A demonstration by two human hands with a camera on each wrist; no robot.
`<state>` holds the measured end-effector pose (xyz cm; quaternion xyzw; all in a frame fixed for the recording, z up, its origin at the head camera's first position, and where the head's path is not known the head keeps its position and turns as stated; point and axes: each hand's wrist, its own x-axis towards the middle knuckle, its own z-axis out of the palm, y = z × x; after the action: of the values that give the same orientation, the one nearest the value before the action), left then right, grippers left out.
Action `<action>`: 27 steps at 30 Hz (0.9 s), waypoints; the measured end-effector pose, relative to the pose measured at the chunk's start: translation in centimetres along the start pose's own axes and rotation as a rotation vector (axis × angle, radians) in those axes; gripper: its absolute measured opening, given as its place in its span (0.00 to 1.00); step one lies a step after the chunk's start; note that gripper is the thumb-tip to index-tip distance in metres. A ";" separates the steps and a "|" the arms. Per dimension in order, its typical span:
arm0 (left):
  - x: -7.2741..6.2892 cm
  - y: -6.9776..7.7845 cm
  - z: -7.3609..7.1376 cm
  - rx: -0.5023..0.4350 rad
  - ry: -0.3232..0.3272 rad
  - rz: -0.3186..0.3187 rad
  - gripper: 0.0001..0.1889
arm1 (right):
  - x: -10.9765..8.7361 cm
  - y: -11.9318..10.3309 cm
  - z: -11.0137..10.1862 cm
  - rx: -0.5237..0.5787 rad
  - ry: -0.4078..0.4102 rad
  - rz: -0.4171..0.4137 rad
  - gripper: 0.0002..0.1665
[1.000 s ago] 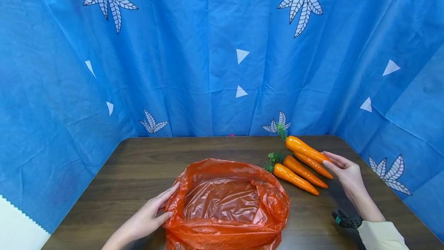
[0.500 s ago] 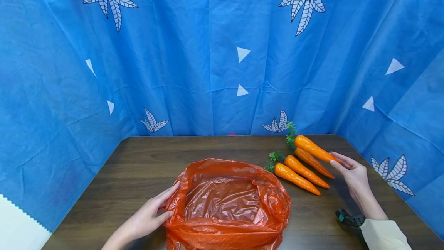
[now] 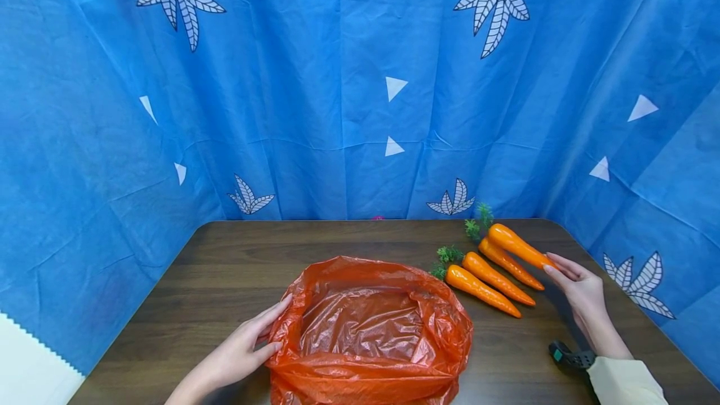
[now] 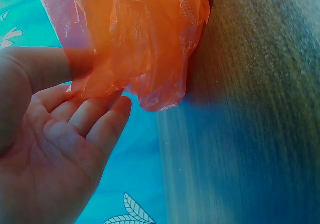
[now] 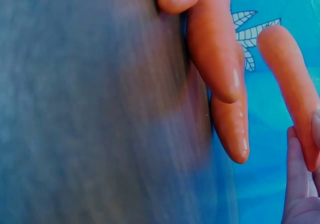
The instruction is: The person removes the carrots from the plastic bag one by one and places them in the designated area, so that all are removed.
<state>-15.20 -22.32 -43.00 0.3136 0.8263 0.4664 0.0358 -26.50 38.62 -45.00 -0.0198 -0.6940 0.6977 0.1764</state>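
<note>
An orange-red plastic bag (image 3: 360, 374) stands wide open at the front of the wooden table. At its left side my left hand (image 3: 242, 349) holds the plastic; in the left wrist view the bag's edge (image 4: 135, 49) lies between thumb and fingers. On the right, my right hand (image 3: 582, 286) pinches the thin tip of a carrot (image 3: 520, 245) between thumb and fingers, its thick end pointing toward the back. That carrot (image 5: 290, 74) shows apart from the others in the right wrist view. Several carrots (image 3: 484, 292) lie side by side below it, green tops toward the bag.
A dark wooden table (image 3: 236, 267) spans the front. Blue patterned cloth (image 3: 315, 111) hangs behind and on both sides. A black band (image 3: 570, 356) sits at my right wrist, above a pale sleeve (image 3: 624, 380).
My right hand has moved to the right and slightly toward me, bringing the pinched carrot along. The left hand and the bag stay nearly where they were.
</note>
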 end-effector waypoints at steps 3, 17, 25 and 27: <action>0.0 0.1 0.0 0.002 0.001 -0.006 0.36 | 0.2 0.1 0.0 0.027 0.014 0.014 0.22; 0.0 0.0 0.0 -0.011 -0.001 -0.009 0.36 | 1.5 0.8 -0.2 -0.005 0.093 0.113 0.26; 0.1 0.1 -0.1 -0.026 -0.004 -0.048 0.36 | 2.3 1.2 -0.6 -0.010 0.072 0.164 0.21; 0.1 0.1 -0.1 -0.030 -0.004 -0.057 0.37 | 2.5 1.3 -0.6 -0.018 0.069 0.179 0.23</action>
<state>-15.22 -22.30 -42.84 0.2905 0.8278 0.4768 0.0555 -28.93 39.92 -45.72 -0.1076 -0.6892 0.7033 0.1370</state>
